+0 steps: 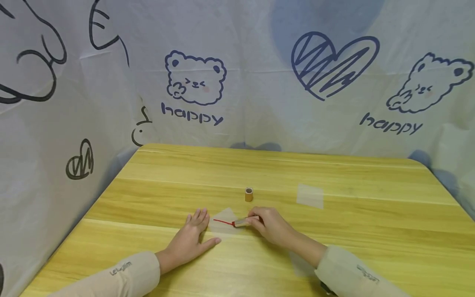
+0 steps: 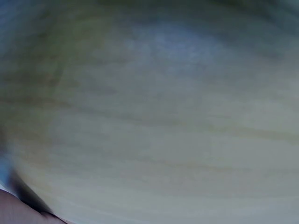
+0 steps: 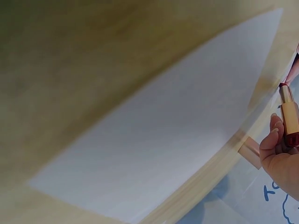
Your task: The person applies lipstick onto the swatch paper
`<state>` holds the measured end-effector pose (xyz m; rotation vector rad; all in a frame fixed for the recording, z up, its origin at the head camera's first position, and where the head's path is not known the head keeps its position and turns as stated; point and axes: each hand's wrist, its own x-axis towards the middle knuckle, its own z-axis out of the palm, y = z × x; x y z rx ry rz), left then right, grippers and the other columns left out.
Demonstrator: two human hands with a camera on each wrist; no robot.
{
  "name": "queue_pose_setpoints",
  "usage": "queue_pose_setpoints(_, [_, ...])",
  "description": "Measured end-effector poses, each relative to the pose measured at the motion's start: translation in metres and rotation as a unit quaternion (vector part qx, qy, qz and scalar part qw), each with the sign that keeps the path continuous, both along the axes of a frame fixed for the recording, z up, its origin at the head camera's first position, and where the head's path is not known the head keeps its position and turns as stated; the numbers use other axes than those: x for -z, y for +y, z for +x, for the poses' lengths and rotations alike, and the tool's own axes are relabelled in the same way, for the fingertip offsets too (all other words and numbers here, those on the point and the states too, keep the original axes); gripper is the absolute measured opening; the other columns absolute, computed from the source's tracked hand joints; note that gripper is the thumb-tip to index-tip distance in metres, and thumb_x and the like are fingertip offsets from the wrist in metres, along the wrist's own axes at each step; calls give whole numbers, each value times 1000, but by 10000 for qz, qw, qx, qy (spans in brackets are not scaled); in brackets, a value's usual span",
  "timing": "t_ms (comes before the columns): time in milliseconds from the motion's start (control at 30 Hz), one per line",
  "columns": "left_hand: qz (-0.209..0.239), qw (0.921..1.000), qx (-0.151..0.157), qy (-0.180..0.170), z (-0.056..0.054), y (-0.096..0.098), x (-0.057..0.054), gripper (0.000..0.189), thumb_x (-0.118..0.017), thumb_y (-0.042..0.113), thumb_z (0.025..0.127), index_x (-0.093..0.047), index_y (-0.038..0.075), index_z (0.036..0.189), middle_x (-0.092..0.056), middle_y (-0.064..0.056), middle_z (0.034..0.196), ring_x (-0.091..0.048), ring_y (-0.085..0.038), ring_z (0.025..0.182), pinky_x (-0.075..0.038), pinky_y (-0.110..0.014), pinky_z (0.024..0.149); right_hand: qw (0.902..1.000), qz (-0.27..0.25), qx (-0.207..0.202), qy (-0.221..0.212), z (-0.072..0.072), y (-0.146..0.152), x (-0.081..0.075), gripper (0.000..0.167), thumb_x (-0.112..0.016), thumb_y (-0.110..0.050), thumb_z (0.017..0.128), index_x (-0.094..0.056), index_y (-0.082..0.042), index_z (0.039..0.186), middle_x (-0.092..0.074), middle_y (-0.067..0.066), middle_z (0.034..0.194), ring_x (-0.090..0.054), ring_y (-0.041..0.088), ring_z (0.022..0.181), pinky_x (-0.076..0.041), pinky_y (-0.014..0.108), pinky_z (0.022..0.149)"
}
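In the head view my right hand [image 1: 272,226] pinches a lipstick [image 1: 242,222], its red tip at the end of a thin red line [image 1: 223,222] on a small white sheet of paper [image 1: 227,232]. The right wrist view catches the gold and dark red lipstick [image 3: 290,116] between the fingers [image 3: 275,133]. Flat at the paper's left edge, my left hand [image 1: 191,239] lies with fingers straight and thumb spread along the near side. In the left wrist view only a bit of skin shows at the lower left corner, over a blurred tabletop.
A small orange-gold lipstick cap [image 1: 249,194] stands upright beyond the paper. Another white sheet [image 1: 310,196] lies to the right, and a third [image 1: 301,264] is partly under the right forearm. Cloth walls with drawings [image 1: 195,78] border the wooden table [image 1: 352,177].
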<state>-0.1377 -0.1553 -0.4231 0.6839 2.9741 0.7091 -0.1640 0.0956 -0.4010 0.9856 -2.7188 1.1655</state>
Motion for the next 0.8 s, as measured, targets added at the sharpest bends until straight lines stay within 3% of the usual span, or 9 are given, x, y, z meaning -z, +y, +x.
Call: queue_pose_setpoints(800, [81, 10000, 8, -29, 1, 0, 0, 78, -61, 47, 85, -42, -14, 130, -29, -29, 143, -24, -45, 136, -21, -61, 108, 9999, 94, -31, 35, 3, 8, 1, 14, -58, -11, 91, -65, 1, 87, -58, 3, 67, -36, -3, 53, -36, 14, 45])
